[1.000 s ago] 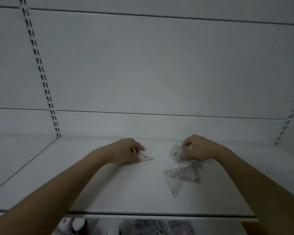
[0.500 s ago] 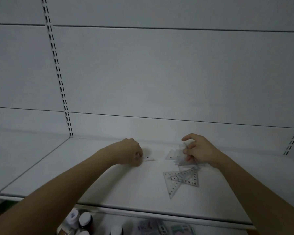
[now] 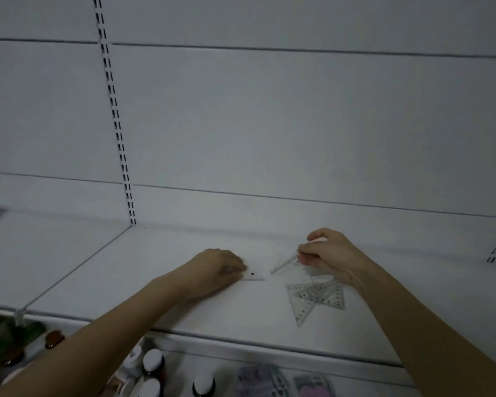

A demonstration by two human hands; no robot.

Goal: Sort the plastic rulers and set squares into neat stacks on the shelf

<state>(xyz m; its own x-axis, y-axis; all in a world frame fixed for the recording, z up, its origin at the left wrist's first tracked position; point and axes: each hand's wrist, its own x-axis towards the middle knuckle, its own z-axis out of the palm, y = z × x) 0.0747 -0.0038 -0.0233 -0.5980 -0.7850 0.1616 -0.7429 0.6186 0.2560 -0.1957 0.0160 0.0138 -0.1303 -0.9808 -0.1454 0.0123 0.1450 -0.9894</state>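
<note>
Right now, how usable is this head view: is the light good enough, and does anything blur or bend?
Head view: dim, flat, greyish light with no glare; the clear set squares barely stand out from the white shelf. The piece the right hand lifts is smeared by motion, and the left hand is soft. Wide-angle bending curves the wall lines; bottles below are blurred.

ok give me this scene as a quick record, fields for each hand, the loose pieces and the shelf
left hand: left hand rests on a clear piece lying flat on the shelf
right hand: right hand pinches a clear ruler, tilted, its far end down near the shelf
loose pieces: overlapping set squares lie flat, below the right hand
surface: white shelf
below: bottles on the lower level
stacks: none neat yet
</note>
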